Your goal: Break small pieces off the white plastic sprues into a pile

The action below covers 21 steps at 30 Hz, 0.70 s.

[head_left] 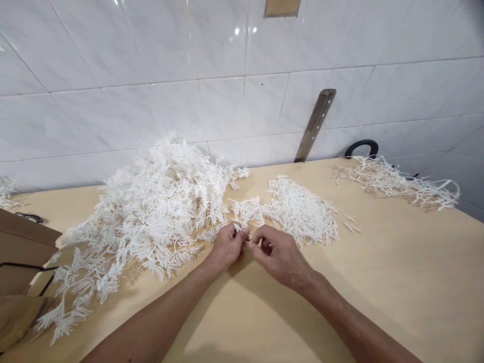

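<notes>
My left hand [229,246] is closed on a small white branched piece [237,228], part of which shows above its fingers. Close beside it on the right, my right hand [278,254] is pinched, its fingertips near the left thumb; what they hold, if anything, is too small to make out. A large heap of white branched pieces [159,201] lies to the left of both hands. Just behind the hands is a small white cluster [247,209], touching a pile of short white sprigs [302,212] at the right.
Bare white stems [401,184] lie at the far right near a black curved object [361,147]. A metal strip [315,125] leans on the tiled wall behind the table [397,282]. Brown cardboard [22,252] stands at the left edge, with dark glasses-like frames [30,217] behind.
</notes>
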Available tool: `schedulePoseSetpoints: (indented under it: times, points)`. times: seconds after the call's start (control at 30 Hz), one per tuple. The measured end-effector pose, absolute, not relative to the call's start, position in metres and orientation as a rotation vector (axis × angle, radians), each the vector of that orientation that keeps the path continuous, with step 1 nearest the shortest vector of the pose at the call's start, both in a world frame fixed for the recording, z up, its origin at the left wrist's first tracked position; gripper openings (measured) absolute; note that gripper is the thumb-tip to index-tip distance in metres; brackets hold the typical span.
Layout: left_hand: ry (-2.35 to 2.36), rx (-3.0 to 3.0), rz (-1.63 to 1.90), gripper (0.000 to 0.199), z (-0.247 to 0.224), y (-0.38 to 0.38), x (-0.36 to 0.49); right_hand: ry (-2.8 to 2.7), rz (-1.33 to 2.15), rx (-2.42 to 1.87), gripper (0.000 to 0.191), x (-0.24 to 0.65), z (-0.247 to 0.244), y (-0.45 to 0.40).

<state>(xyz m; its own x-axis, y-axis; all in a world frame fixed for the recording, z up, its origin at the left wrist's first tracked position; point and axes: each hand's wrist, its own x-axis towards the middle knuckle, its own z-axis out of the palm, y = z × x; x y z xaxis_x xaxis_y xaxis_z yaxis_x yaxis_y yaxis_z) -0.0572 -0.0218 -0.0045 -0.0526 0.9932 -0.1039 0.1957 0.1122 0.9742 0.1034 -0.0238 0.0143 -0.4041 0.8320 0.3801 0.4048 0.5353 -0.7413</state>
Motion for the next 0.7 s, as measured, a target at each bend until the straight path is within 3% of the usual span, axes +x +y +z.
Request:
schedulePoseSetpoints:
  times: [0.2, 0.37, 0.53, 0.7]
  points:
    - [1.196, 1.089, 1.008, 0.039, -0.001, -0.023, -0.06, -1.748, 0.34, -1.502, 0.012, 0.157, 0.014, 0.017]
    - [1.177, 1.062, 1.002, 0.04, 0.005, -0.024, -0.06, -1.741, 0.039, -1.42, 0.013, 0.168, 0.017, 0.022]
    - [1.216, 1.074, 1.002, 0.041, 0.008, -0.026, -0.06, -2.016, 0.353, -0.99, 0.014, 0.133, 0.014, -0.002]
    - [1.232, 1.077, 0.999, 0.043, 0.01, -0.026, -0.059, -2.137, 0.529, -1.007, 0.014, 0.113, 0.0, -0.012]
